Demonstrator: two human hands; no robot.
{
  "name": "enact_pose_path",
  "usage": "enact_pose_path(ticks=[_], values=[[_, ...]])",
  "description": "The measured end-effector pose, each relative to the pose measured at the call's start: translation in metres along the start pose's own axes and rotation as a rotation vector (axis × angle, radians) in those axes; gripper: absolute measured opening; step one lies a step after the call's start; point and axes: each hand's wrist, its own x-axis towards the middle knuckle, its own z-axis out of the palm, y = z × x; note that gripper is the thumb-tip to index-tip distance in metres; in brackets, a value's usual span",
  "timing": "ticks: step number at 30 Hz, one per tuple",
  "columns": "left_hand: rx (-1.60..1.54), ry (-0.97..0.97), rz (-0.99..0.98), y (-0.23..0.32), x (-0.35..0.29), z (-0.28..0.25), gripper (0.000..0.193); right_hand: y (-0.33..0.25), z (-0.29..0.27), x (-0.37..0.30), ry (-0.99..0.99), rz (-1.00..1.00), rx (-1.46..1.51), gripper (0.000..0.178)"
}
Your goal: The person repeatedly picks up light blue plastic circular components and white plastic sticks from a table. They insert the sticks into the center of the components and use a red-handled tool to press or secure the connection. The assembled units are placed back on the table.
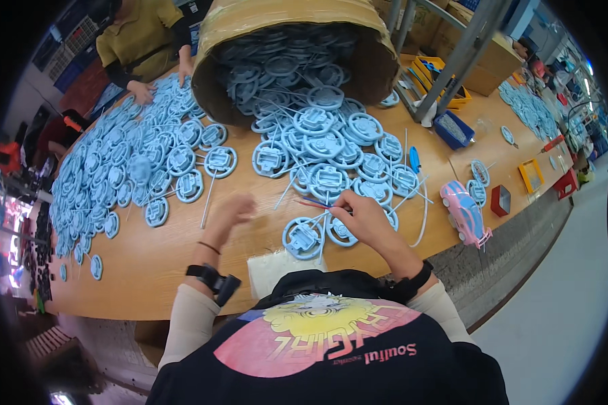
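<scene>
My right hand is closed around a slim blue-and-red tool, whose exact kind I cannot make out. The tool points left, over light blue plastic parts shaped like toy steering wheels. One such wheel lies near the table's front edge, below the tool, and another sits partly under my right hand. To the left, my left hand hovers above bare wood, smeared by motion; its fingers cannot be read. The wheel with a long pale stick lies just beyond it.
A large cardboard drum on its side spills wheels onto the wooden table. A co-worker's hands rest at the big left pile. Rightward stand a pink toy car, a blue bin and a metal post.
</scene>
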Motion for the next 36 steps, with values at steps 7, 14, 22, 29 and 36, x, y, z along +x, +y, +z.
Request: enact_pose_path(ticks=[7,14,22,29,36], values=[[1.036,-0.083,0.497,-0.049,0.024,0.088,0.051,-0.001,-0.008,-0.007,-0.021,0.054,0.028,0.018],[0.615,-0.494,-0.158,-0.029,0.024,0.075,0.026,0.001,-0.01,-0.009,-0.004,0.073,0.08,0.019],[0.222,-0.396,-0.169,0.075,-0.069,0.016,0.022,0.004,-0.007,-0.007,0.052,0.097,0.213,0.018],[-0.161,0.088,0.297,0.097,-0.073,0.004,0.026,-0.033,-0.009,-0.006,0.06,-0.077,0.268,0.013],[-0.113,0.057,0.233,0.067,-0.052,0.062,0.028,-0.048,0.0,0.0,-0.006,-0.226,-0.115,0.016]])
